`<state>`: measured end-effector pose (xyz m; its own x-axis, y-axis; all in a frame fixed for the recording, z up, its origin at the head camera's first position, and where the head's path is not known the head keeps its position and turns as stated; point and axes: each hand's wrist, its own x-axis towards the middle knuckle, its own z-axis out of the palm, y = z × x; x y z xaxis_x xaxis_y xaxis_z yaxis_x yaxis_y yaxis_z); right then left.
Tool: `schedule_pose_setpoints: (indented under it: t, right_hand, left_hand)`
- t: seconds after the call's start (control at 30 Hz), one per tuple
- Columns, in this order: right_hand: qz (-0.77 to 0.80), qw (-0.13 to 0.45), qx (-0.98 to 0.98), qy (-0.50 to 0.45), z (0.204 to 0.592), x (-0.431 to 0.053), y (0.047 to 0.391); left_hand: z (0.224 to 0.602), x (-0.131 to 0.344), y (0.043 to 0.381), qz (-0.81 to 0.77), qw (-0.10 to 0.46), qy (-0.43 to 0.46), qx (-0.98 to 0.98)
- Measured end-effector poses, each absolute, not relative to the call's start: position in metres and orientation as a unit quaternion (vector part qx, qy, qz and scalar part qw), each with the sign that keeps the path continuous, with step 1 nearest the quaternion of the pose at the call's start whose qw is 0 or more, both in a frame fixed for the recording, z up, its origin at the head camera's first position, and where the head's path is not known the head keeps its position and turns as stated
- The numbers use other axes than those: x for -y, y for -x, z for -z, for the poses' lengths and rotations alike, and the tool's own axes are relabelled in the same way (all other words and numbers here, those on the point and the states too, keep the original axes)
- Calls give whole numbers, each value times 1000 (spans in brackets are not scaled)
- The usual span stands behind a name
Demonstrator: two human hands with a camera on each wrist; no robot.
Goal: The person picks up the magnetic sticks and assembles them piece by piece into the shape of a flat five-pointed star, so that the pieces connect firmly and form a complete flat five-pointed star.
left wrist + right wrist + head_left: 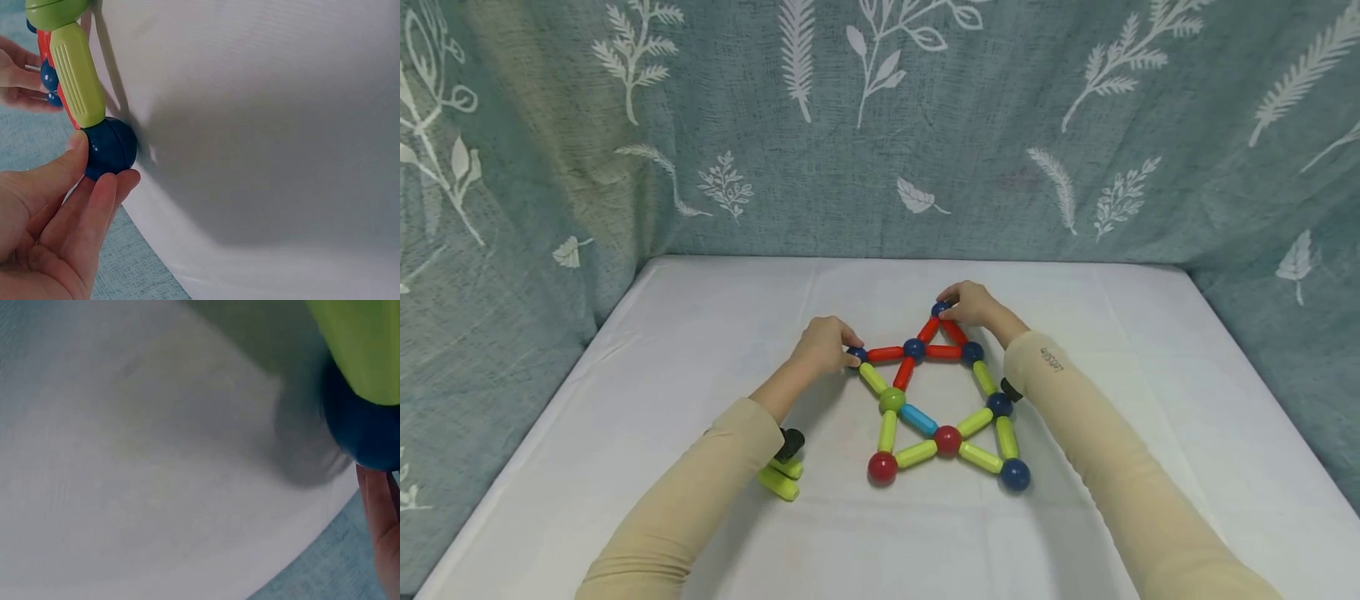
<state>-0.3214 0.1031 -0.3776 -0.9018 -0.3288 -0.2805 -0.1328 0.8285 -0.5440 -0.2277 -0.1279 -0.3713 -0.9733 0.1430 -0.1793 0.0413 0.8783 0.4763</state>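
Note:
A flat, star-like frame of magnetic sticks and balls lies at the middle of the table. My left hand pinches the blue ball at its left corner between thumb and fingers; a yellow-green stick joins that ball. At the far tip, my right hand holds another blue ball, where two red sticks meet. Nearer parts include a green ball, a blue stick and two red balls. The right wrist view catches only a few right fingers, under a blue ball.
Two loose yellow-green sticks lie left of the frame, partly behind the left sleeve. A white cloth covers the table. Behind it hangs a blue-green curtain with white leaf prints.

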Motion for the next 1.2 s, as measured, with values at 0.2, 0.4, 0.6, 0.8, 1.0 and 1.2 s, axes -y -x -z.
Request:
schedule_pose_setpoints:
  t: [0.2, 0.4, 0.6, 0.8, 1.0, 1.2]
  right_hand:
    - [269, 230, -923, 153, 373, -110, 319]
    - [280, 237, -916, 163, 373, -114, 316]
    - [321, 227, -906, 155, 370, -122, 308]
    - [402, 198, -874, 190, 356, -142, 286]
    - [446, 187, -845, 228, 352, -165, 250]
    - [464, 215, -825, 241, 358, -187, 208]
  left_hand:
    - [370, 127, 226, -242, 104, -46, -963]
    - [370, 128, 226, -242, 101, -49, -964]
    - [371, 128, 225, -249, 100, -49, -962]
    - [371, 129, 226, -251, 97, -50, -962]
    - [373, 129, 226, -255, 97, -57, -960]
    - [376, 131, 226, -253, 88, -59, -962]
